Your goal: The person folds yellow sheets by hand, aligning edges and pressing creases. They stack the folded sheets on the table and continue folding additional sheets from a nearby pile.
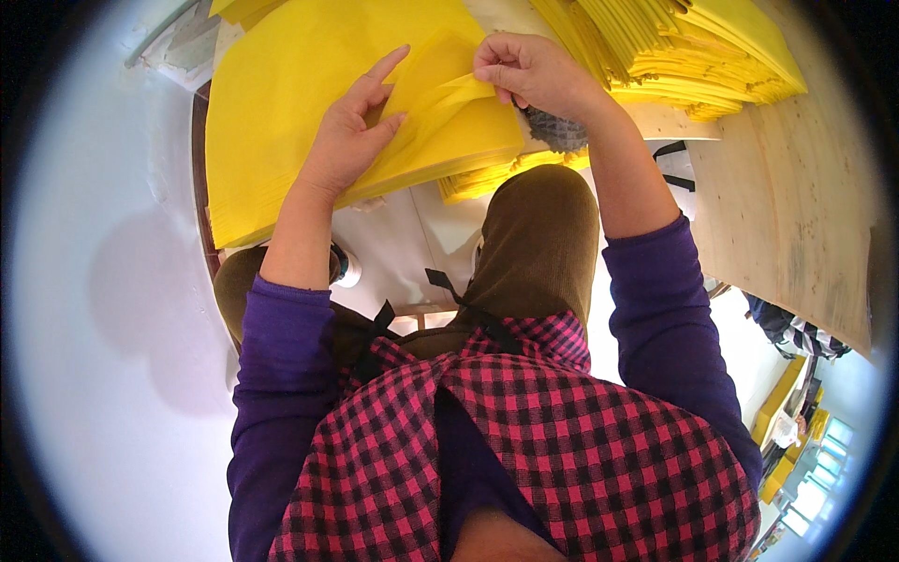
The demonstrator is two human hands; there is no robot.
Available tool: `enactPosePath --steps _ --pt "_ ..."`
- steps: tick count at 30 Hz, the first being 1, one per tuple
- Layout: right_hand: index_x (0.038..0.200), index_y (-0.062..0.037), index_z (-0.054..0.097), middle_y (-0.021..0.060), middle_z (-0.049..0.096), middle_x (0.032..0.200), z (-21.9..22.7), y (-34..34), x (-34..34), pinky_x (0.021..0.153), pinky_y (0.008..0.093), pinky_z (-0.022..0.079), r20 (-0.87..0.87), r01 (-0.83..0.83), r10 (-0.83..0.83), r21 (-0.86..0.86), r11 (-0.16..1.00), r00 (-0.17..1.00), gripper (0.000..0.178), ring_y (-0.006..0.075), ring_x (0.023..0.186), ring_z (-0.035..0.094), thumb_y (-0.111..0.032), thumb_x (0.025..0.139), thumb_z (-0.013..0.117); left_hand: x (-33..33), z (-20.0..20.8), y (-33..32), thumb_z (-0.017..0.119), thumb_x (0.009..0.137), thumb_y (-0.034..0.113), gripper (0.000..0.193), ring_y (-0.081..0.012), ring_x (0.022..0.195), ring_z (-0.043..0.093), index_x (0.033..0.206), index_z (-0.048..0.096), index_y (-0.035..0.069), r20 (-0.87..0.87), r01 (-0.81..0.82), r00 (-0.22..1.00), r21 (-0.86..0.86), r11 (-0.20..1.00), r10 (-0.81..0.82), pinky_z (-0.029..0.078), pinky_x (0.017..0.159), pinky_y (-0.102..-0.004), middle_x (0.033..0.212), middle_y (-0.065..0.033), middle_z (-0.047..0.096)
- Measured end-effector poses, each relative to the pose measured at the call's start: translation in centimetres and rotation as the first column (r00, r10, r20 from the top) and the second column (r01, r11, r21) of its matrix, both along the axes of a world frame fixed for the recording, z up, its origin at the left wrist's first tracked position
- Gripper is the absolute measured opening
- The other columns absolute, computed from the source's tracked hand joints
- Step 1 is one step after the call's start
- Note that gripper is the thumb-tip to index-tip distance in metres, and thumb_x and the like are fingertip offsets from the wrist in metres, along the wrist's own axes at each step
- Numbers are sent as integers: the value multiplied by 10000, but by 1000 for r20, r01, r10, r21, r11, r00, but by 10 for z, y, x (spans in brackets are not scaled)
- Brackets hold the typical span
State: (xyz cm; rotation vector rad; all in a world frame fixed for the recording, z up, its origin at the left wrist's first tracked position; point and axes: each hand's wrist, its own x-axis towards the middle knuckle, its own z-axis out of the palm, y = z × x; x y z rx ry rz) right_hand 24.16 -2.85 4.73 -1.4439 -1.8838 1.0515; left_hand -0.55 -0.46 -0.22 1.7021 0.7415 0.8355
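Observation:
A thick, flat stack of yellow sheets (272,112) lies on the surface before me. From its top a thin, slightly see-through yellow sheet (435,98) rises in a loose fold near the stack's right side. My right hand (536,75) pinches the edge of this sheet between thumb and fingers. Over the stack, beside the fold, my left hand (351,136) has its index finger stretched out and its thumb apart. Whether the left thumb touches the sheet I cannot tell. Just below my right hand sits a dark grey, textured object (559,131), partly hidden.
Folded yellow sheets (712,56) are piled at the far right, near a pale wooden board (796,206). More yellow layers (496,176) show under the stack's near edge, above my knee. A white wall (122,309) stands at the left. Yellow items (787,426) lie farther off at the lower right.

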Motion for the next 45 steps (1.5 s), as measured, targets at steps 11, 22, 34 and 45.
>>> enactPosePath --steps 11,22,34,45 --pt "847 -55 556 -34 519 690 -2 1 -1 553 188 412 -13 9 -9 34 999 1000 124 40 617 502 -161 911 567 -5 -7 6 541 860 -17 364 -167 1244 436 1204 604 86 -138 55 990 208 977 -27 234 1108 -319 1210 -48 595" --pt "866 -55 577 -33 533 720 -1 12 -1 594 201 432 -17 40 -39 36 999 999 126 54 650 511 -175 903 571 -6 -10 8 679 809 124 183 -187 956 503 966 667 31 -30 37 999 133 990 -33 187 1130 -371 925 -52 635" --pt "1026 -47 602 -7 597 846 -6 5 -4 680 216 468 -196 82 -69 59 995 978 198 67 757 560 -208 912 579 -6 -14 16 711 781 91 120 -168 1047 553 840 645 10 -223 45 975 251 967 12 205 1136 -371 942 -75 661" --pt "957 -89 666 -25 556 736 -33 -32 21 613 226 433 -62 299 -295 63 952 953 212 84 649 492 -128 757 724 -5 -15 18 691 793 84 124 -118 895 579 776 596 6 -240 37 970 265 964 29 231 1133 -372 827 -60 644"
